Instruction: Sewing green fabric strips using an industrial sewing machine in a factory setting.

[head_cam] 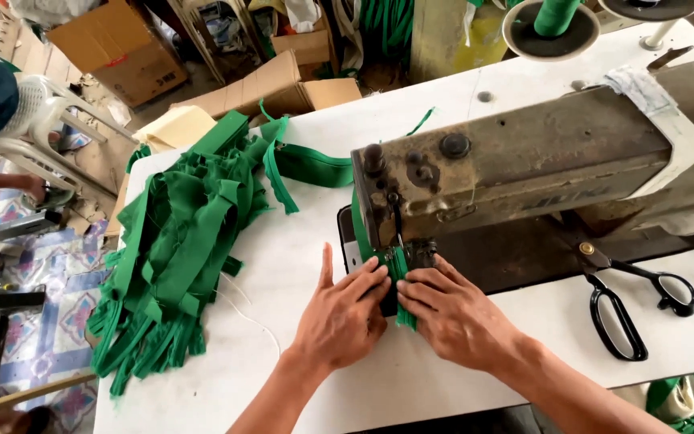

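A narrow green fabric strip [401, 275] lies under the presser foot [419, 253] of an old grey sewing machine [540, 157]. My left hand [343, 313] presses flat on the strip's left side, fingers together, thumb stretched out. From the right, my right hand [451, 313] presses the same strip, its fingertips meeting the left ones just in front of the needle. The strip runs on behind the machine head toward a green band [311, 165] on the white table [283, 265].
A big heap of green fabric strips [182, 249] covers the table's left part. Black scissors [632, 301] lie at the right. A green thread cone [556, 16] stands behind the machine. Cardboard boxes [122, 48], a white plastic chair [38, 112] and another person's arm [2, 181] are at the far left.
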